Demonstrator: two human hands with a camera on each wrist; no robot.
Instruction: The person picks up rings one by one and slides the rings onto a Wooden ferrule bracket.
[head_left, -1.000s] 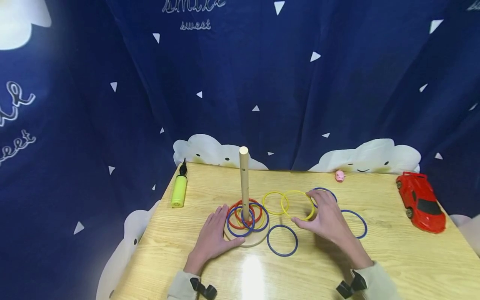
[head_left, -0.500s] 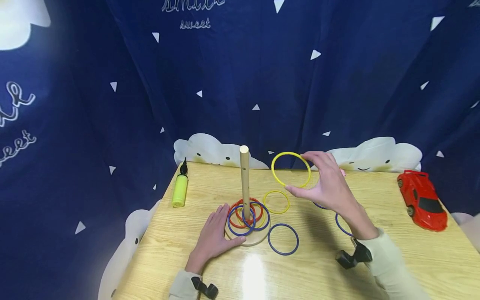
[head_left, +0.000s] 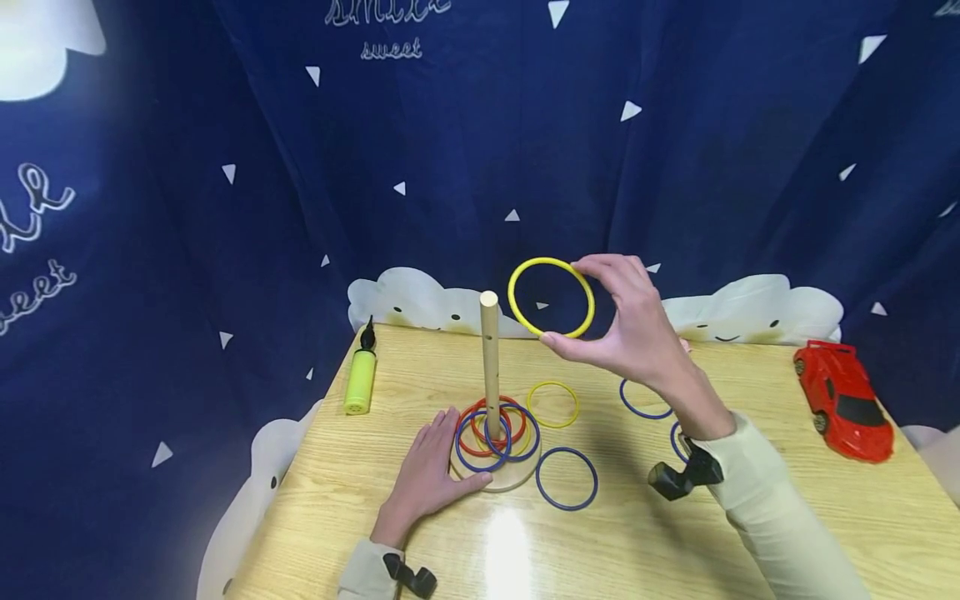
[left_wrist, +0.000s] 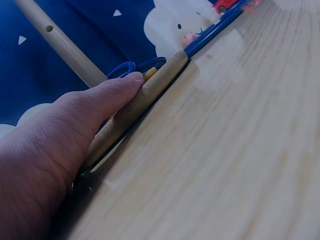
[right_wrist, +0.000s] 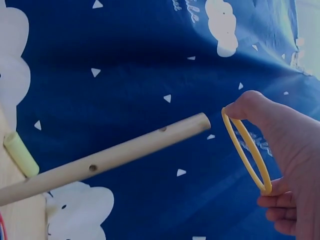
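head: high, looks forward-down over surface [head_left: 750,533] | left wrist: surface-level, close behind left hand [left_wrist: 55,150] | right wrist: airborne, close | shared: peg [head_left: 489,367]

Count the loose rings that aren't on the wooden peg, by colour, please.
Yellow: 2 (held yellow ring in the right hand, lying yellow ring)
Blue: 3 (near blue ring, far blue ring, partly hidden blue ring)
Total: 5
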